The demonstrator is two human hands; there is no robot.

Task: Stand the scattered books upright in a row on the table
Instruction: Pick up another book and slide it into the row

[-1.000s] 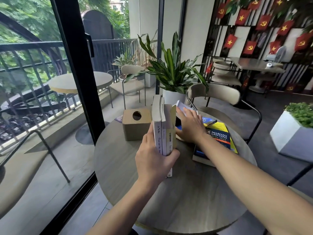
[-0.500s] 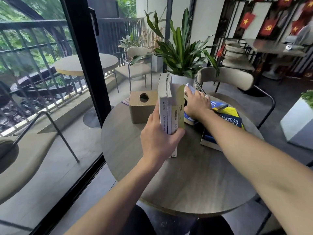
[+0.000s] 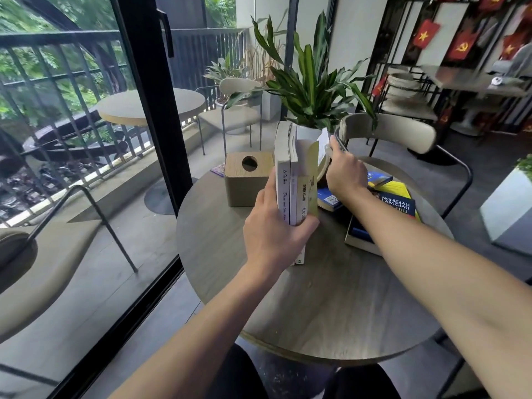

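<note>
Three books [image 3: 293, 180] clamped upright in left hand [image 3: 276, 234], right hand [image 3: 345, 174] fingers gripping another book [image 3: 321, 156]; next, stand it alongside.

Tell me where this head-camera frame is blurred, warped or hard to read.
Head view: the flags and far table at upper right are smeared by motion blur; the door frame leans from wide-angle distortion; daylight is soft, with no harsh glare on the round table; spine text on the upright books held by the left hand is mostly unreadable; the right hand is slightly soft.
</note>
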